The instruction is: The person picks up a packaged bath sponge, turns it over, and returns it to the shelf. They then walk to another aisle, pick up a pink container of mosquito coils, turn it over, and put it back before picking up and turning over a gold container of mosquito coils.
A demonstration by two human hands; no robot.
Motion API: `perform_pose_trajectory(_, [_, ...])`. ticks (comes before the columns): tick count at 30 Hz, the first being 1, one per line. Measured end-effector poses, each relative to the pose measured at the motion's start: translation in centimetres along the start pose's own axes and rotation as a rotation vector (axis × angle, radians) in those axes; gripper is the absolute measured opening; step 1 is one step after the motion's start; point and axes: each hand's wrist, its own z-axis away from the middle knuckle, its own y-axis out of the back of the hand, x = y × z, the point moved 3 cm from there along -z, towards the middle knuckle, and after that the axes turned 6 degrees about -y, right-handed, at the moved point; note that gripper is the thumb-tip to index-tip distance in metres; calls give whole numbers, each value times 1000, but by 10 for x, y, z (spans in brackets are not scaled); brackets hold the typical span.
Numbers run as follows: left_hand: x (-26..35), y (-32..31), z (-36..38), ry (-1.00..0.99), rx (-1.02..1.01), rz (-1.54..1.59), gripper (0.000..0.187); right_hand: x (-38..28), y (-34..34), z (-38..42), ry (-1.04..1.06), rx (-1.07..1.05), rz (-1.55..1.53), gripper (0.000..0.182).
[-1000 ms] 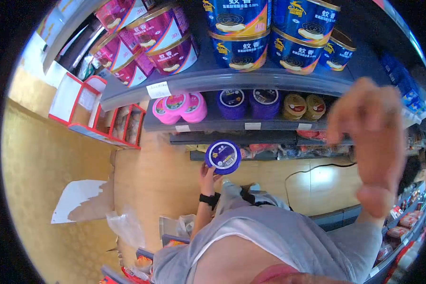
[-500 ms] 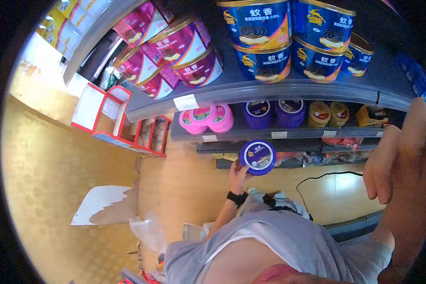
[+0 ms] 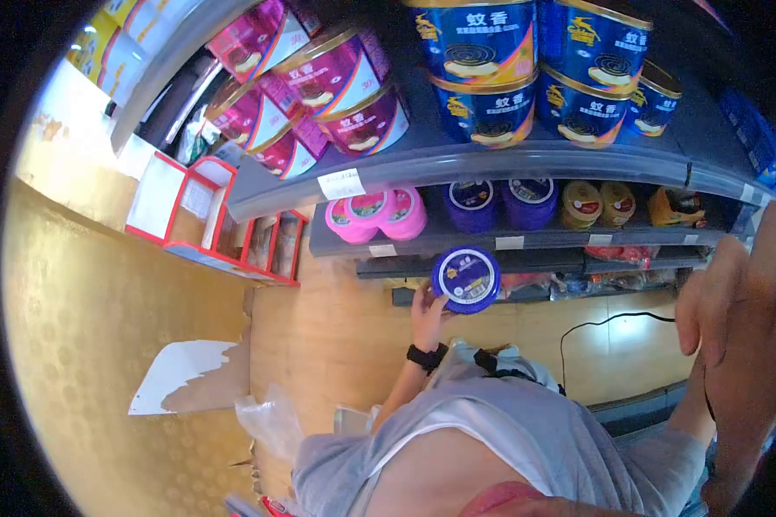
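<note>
My left hand (image 3: 428,312), with a black watch on its wrist, grips a round purple mosquito coil tub (image 3: 466,280) by its lower left edge. The tub's round labelled face is turned up toward me, in front of the lower shelf. Similar purple tubs (image 3: 526,202) stand on that shelf behind it. At the far right my right hand (image 3: 737,297) is raised, large and close to the camera, its fingers apart and nothing visible in them. Its uppermost fingertip overlaps the low end of a blue packet (image 3: 763,146) on the upper shelf.
Blue coil tins (image 3: 491,112) and pink coil tins (image 3: 362,121) are stacked on the upper shelf (image 3: 491,164). Pink tubs (image 3: 375,215) and gold tubs (image 3: 599,204) sit below. A red-edged rack (image 3: 207,224) stands left; a black cable (image 3: 612,320) crosses the floor.
The purple tub and my left hand have shifted slightly up and left. My right hand has dropped slightly and moved a little right. The view has shifted slightly.
</note>
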Motion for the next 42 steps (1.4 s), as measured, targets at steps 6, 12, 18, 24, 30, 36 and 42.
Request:
perform_pose_trajectory(6, [84, -48, 7, -221, -163, 13, 43, 96, 10, -24, 112, 25, 540, 31])
perform_pose_trajectory(12, [120, -82, 4, -323, -354, 54, 45, 234, 11, -16, -280, 182, -60, 39])
perform_pose_trajectory(18, [117, -96, 10, -241, -356, 111, 45, 251, 8, -2, -270, 339, -379, 29])
perform_pose_trajectory(24, [104, -95, 6, -194, -357, 117, 42, 256, 10, 7, -278, 394, -473, 23])
perform_pose_trajectory(30, [106, -94, 5, -206, -367, 116, 38, 255, 2, 13, -295, 441, -414, 26])
perform_pose_trajectory(36, [108, -90, 9, -231, -367, 127, 38, 254, -1, 16, -299, 454, -324, 28])
perform_pose_trajectory(42, [106, -82, 11, -274, -343, 114, 36, 252, -8, 19, -334, 422, -319, 31])
